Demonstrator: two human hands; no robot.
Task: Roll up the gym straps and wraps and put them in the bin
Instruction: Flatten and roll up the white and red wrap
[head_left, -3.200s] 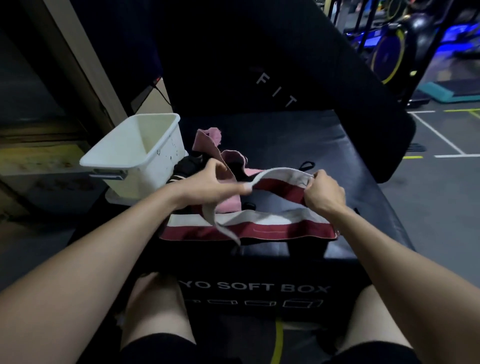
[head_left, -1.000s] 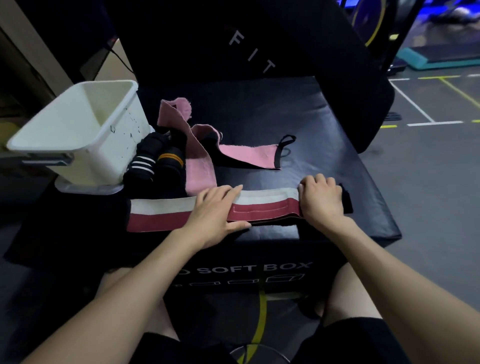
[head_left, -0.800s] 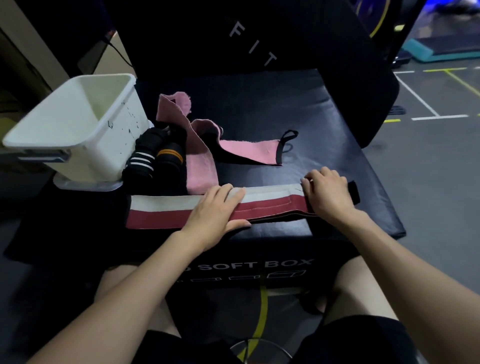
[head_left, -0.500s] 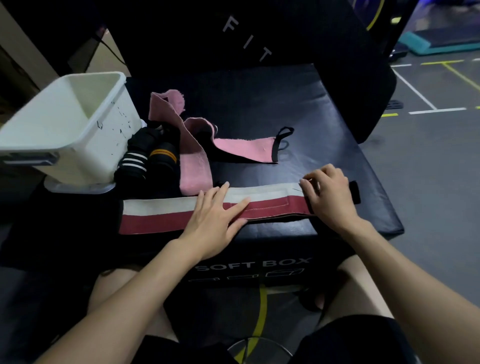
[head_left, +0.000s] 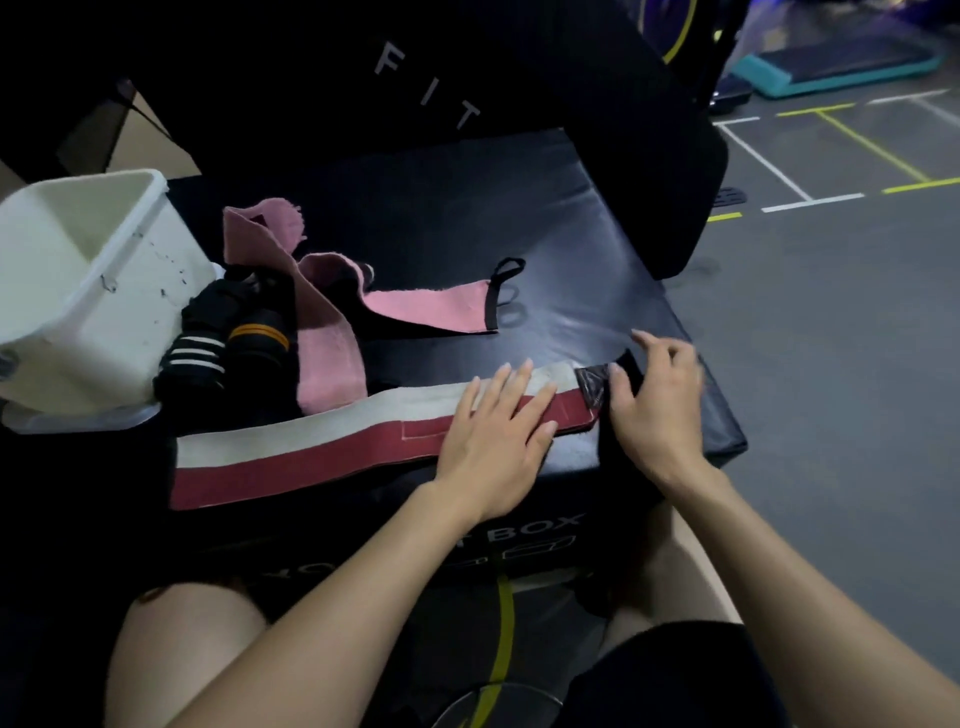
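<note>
Near edge of the box, wrap: your red and white wrap (head_left: 322, 441) lies flat along the front of the black soft box (head_left: 545, 249), stretched from its left end to the dark tab (head_left: 592, 387) at its right end
Left hand: your left hand (head_left: 496, 431) lies palm down on the wrap near its right end, fingers (head_left: 514, 382) straight and spread, pressing the fabric flat
Right hand: your right hand (head_left: 657, 405) is at the tab end, thumb and forefinger curled round the black end piece and pinching it; the other fingers are blurred and lifted above the box
Pink wrap: a pink wrap (head_left: 332, 332) lies unrolled behind the red and white one, bent in a loose fold, one length touching the white edge, the other running right to a black thumb loop (head_left: 501, 291)
Rolled straps: two dark bundles sit between the pink wrap and the bin, one with white stripes (head_left: 195, 358), one with orange stripes (head_left: 260, 335), side by side and touching
Bin: the white bin (head_left: 104, 312) stands at the left rear of the box on a flat lid-like base, tilted in view; what you see of its inside shows only bare white walls
Surroundings: your bare knees show below the box front, which carries white lettering; grey gym floor with white and yellow lines lies to the right
</note>
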